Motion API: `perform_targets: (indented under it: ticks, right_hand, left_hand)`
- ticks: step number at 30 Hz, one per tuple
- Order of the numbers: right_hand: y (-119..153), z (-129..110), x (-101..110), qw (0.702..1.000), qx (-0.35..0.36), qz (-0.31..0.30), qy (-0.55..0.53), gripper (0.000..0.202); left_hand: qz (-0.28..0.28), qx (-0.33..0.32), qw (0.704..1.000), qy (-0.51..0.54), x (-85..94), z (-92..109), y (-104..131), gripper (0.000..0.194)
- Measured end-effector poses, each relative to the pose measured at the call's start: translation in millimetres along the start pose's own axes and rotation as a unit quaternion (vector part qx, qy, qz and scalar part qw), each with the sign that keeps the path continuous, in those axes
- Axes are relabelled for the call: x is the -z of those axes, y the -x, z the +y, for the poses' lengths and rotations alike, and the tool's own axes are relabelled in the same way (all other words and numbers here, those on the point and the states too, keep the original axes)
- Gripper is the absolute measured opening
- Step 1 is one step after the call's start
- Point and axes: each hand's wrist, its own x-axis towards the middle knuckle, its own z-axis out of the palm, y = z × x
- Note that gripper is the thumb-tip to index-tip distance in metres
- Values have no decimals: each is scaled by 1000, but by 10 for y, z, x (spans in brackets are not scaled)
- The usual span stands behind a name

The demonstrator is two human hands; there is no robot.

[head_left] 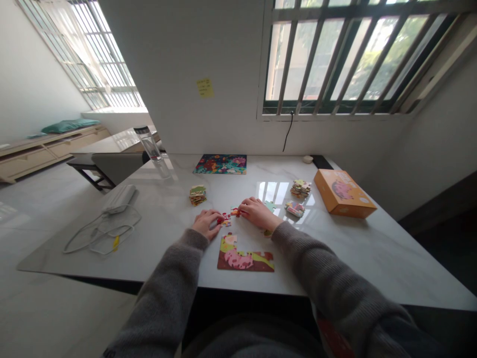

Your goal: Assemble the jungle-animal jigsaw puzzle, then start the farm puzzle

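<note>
Puzzle pieces (pixel 226 217) at frame centre are touched by the left hand (pixel 205 223) and right hand (pixel 257 212), both half-curled; grip cannot be told.

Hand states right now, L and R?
Left hand: fingertips at a red-and-white puzzle piece; grip can't be told.
Right hand: fingertips at the neighbouring puzzle piece; grip can't be told.

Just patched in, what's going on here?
Someone is handling jigsaw pieces on a white table. The left hand is at a red piece, the right hand at another nearby; their exact grip is unclear. A partly joined section with a pink animal lies nearer the table's front edge. Piece stacks stand either side, an orange box at right.
</note>
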Motion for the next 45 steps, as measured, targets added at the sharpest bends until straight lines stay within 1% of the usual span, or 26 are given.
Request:
perform_targets:
  ticks: [3, 8, 10, 13, 19, 26, 30, 33, 36, 39, 42, 45]
  right_hand:
    - [-8, 51, 37, 1000, -5, -8, 9, 18]
    - [86, 193, 134, 999, -33, -18, 18, 18]
    - [118, 255, 130, 999, -43, -13, 12, 17]
    - [126, 304, 83, 999, -38, -1, -2, 17]
    - [70, 262, -6, 999, -34, 17, -20, 16]
    - [56, 255, -14, 998, -37, 12, -40, 16]
    - [99, 207, -3, 998, -44, 17, -40, 19]
    - [185, 141, 41, 999, -38, 22, -31, 20]
    - [323, 77, 132, 998, -34, 41, -24, 27]
    - [499, 67, 252, 996, -43, 65, -32, 26]
    - [709, 166, 372, 991, -73, 100, -41, 21]
    - [950, 356, 480, 983, -116, 141, -34, 19]
  left_hand:
    - [1, -4, 1000, 5, -28, 15, -28, 21]
    - [-6, -29, 999, 37, -58, 81, -126, 22]
    - [-16, -44, 997, 54, -52, 110, -169, 22]
    - [-26, -63, 995, 74, -47, 139, -211, 22]
    - [-4, -64, 996, 69, -92, 121, -206, 22]
    - [-2, -73, 996, 57, -117, 85, -196, 25]
    - [-5, -77, 995, 58, -113, 76, -189, 26]
    - [-2, -72, 996, 61, -122, 53, -175, 30]
    - [10, -68, 995, 75, -147, 24, -160, 36]
    - [29, -65, 994, 85, -181, 3, -146, 34]
    - [38, -66, 993, 85, -208, -11, -136, 31]
    - [38, -68, 993, 84, -218, -18, -133, 30]
